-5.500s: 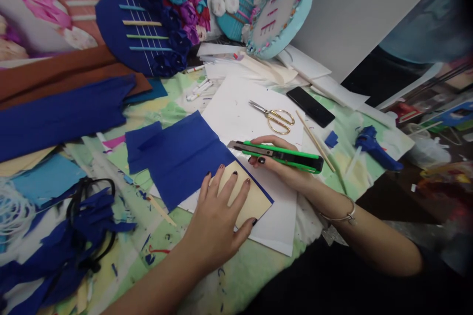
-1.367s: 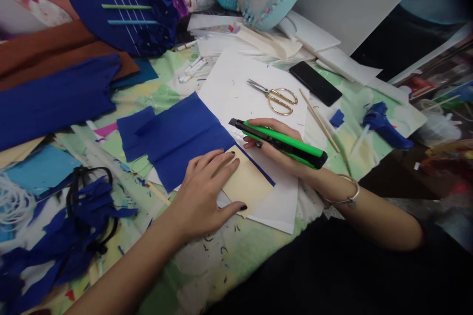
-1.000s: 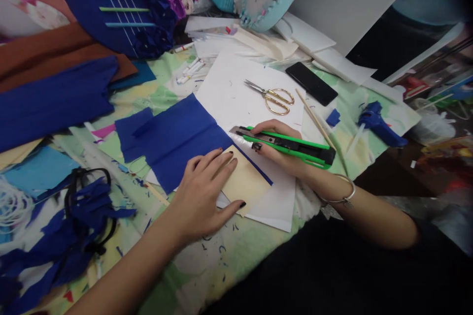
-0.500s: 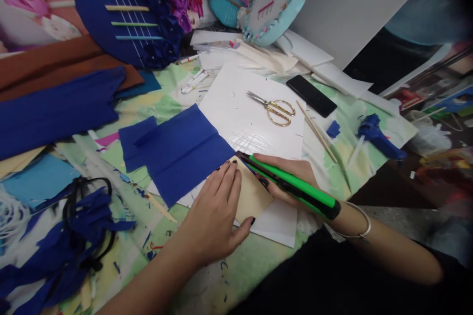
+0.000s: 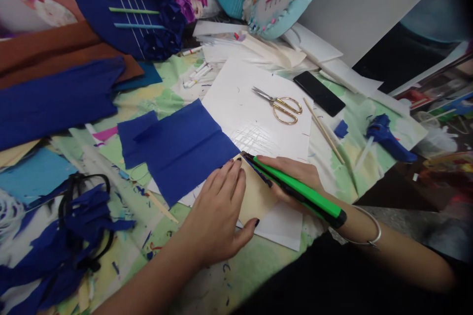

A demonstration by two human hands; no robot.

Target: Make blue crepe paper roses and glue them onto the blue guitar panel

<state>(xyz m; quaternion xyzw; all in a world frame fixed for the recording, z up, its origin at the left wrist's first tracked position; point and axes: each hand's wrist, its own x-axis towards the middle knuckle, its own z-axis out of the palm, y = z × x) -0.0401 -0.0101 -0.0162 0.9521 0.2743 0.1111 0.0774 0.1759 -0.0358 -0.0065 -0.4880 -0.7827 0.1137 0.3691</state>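
My right hand [image 5: 295, 177] is closed round a green and black utility knife [image 5: 301, 192]. The knife's tip rests at the top corner of a cream-coloured card [image 5: 258, 197], where a sheet of blue paper [image 5: 188, 150] meets it. My left hand [image 5: 221, 211] presses flat on the card, fingers stretched out and thumb apart. A strip of blue shows along the card's right edge, beneath the knife. Under all of this lies a white board [image 5: 258, 103] covered with fine cut lines. Whether the blade is out is too small to tell.
Gold-handled scissors [image 5: 283, 107] lie on the board. Beyond it are a black phone [image 5: 320, 92], a wooden stick [image 5: 323, 130] and a blue glue gun [image 5: 389, 140]. Blue scraps [image 5: 88, 226] cover the left side. A decorated dark blue board [image 5: 96, 15] stands at the back.
The camera view has shifted slightly, so most things appear a little farther right. Both hands keep nearly the same place on the card, and the knife tip stays near its top corner.
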